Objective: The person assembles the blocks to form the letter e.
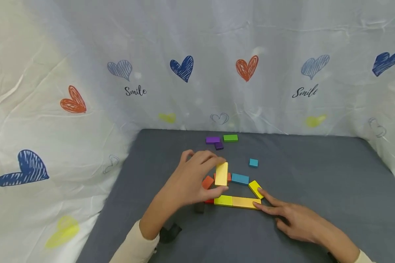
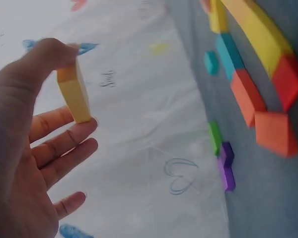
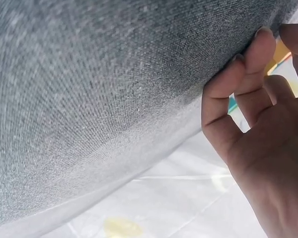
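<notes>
My left hand [image 1: 191,179] pinches a pale yellow block [image 1: 221,174] upright between thumb and fingertips, raised above a ring of blocks. The front side of the ring has a lime-yellow block [image 1: 223,200] and a light orange block [image 1: 245,202], with a red block [image 2: 289,82] at its left end, partly hidden by my hand in the head view. A blue block [image 1: 240,178] and orange blocks [image 2: 247,96] form the far and left sides. Two spread fingers of my right hand [image 1: 299,219] touch the slanted yellow block [image 1: 255,187] and the light orange block's right end.
Behind the ring lies a small blue block [image 1: 253,163]. Farther back are a green block [image 1: 230,138], a purple block [image 1: 212,140] and a small dark purple one [image 1: 219,146]. A white curtain [image 1: 217,44] with printed hearts hangs behind the grey tabletop [image 1: 316,171].
</notes>
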Action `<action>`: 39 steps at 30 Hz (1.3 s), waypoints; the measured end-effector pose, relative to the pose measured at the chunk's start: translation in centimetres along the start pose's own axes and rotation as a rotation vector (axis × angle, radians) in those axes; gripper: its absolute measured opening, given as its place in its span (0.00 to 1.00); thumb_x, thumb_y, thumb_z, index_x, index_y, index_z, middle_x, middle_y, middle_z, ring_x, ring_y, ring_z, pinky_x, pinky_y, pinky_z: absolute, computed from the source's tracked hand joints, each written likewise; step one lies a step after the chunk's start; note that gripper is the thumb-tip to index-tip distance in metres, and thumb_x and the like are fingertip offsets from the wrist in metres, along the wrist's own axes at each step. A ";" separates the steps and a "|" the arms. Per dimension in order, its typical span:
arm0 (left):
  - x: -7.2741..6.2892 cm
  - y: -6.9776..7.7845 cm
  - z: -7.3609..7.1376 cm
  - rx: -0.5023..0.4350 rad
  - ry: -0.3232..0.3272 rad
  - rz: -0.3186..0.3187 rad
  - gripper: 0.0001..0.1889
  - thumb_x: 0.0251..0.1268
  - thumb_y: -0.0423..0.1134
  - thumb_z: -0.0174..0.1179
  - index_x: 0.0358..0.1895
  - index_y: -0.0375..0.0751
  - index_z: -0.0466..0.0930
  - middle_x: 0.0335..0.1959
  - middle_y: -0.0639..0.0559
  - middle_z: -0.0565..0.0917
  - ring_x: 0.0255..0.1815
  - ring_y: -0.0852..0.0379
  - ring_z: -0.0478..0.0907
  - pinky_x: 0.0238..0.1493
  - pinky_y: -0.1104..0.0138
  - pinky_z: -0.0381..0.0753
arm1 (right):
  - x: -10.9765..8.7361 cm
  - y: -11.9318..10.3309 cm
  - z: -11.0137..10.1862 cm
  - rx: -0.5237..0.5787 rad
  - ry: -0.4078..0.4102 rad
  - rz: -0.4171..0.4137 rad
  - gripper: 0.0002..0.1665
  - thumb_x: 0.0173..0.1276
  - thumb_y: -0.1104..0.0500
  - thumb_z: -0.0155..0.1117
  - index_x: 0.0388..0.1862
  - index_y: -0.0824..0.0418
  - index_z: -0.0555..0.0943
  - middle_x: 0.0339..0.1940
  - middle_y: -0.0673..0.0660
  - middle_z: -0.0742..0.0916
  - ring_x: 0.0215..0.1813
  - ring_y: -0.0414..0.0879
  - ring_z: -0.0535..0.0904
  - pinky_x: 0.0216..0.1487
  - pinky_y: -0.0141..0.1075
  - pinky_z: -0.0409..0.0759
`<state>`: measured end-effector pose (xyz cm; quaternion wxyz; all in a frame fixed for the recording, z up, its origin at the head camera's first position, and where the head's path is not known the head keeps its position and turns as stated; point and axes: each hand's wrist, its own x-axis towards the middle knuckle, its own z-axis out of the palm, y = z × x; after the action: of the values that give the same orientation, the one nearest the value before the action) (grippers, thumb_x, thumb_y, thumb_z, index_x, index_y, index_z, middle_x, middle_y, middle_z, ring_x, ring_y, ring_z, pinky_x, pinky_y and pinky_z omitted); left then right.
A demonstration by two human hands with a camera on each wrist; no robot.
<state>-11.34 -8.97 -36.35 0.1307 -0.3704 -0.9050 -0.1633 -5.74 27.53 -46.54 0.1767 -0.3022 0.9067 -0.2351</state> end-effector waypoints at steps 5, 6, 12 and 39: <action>-4.9 2.3 0.2 -0.033 0.059 -0.143 0.35 0.61 0.68 0.71 0.71 0.61 0.78 0.59 0.63 0.79 0.60 0.64 0.76 0.67 0.46 0.63 | 0.2 -0.3 -0.2 -0.018 0.019 -0.004 0.45 0.74 0.66 0.63 0.83 0.34 0.67 0.89 0.50 0.58 0.21 0.31 0.59 0.23 0.27 0.62; -5.8 2.6 0.5 -0.040 0.072 -0.178 0.36 0.61 0.67 0.71 0.71 0.61 0.78 0.59 0.63 0.79 0.60 0.63 0.77 0.67 0.46 0.64 | 0.3 -0.4 -0.3 -0.018 0.022 -0.008 0.45 0.74 0.67 0.63 0.83 0.34 0.67 0.89 0.51 0.58 0.21 0.31 0.58 0.23 0.27 0.61; -11.4 3.8 2.8 -0.058 0.096 -0.436 0.36 0.56 0.68 0.75 0.66 0.58 0.79 0.57 0.63 0.81 0.58 0.64 0.78 0.61 0.46 0.67 | 0.5 -0.7 -0.5 -0.037 0.016 -0.027 0.44 0.74 0.67 0.62 0.83 0.35 0.67 0.89 0.51 0.58 0.26 0.31 0.65 0.24 0.27 0.61; -20.7 5.1 8.1 0.135 -0.144 -0.155 0.34 0.76 0.73 0.49 0.73 0.60 0.78 0.77 0.64 0.73 0.72 0.64 0.74 0.50 0.58 0.79 | 0.0 -0.5 -0.1 -0.002 -0.006 0.010 0.44 0.76 0.66 0.63 0.84 0.35 0.66 0.89 0.51 0.56 0.23 0.30 0.61 0.24 0.27 0.62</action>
<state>5.62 -15.37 -50.12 0.0771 -0.3007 -0.9468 -0.0844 -5.60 27.22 -46.19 0.1804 -0.2986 0.9080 -0.2321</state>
